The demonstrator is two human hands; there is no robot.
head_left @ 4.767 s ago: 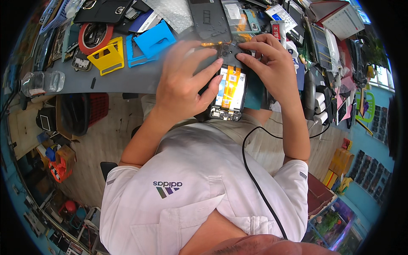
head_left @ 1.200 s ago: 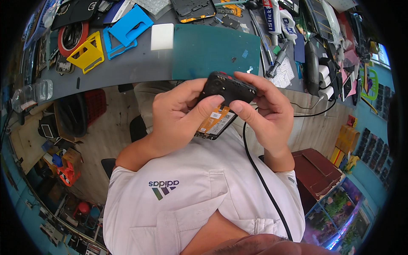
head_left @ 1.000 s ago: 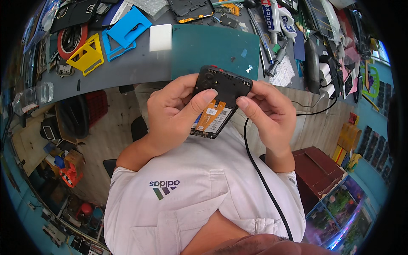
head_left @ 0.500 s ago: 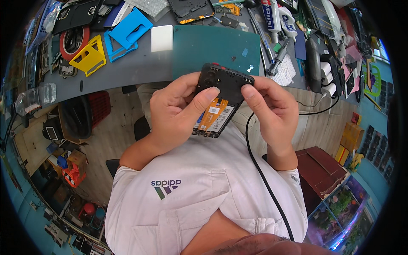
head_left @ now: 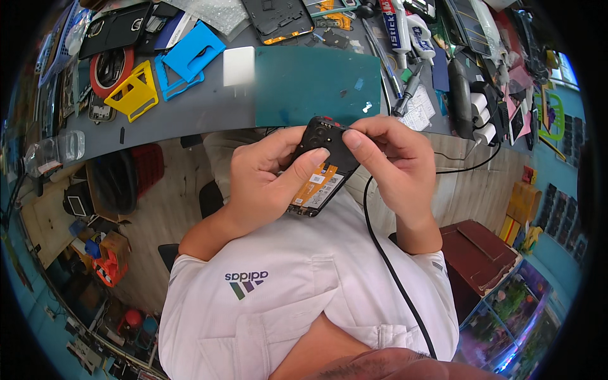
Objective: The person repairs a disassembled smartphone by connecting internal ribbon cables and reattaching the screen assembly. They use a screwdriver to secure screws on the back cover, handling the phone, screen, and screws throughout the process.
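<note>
One grey bench [head_left: 190, 115] curves across the upper part, with a dark green mat [head_left: 310, 88] on it near the front edge. The left hand [head_left: 263, 178] grasps an opened black phone [head_left: 339, 158] by its left side, fingers behind, thumb on the upward face; the right hand [head_left: 402, 170] pinches its upper right edge. The phone tilts just in front of the mat. A pale battery [head_left: 327, 190] shows within, crossed by slimmer orange ribbon cables [head_left: 310, 189].

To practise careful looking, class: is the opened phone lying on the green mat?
No, the left hand and right hand hold the opened phone off the green mat.
</note>
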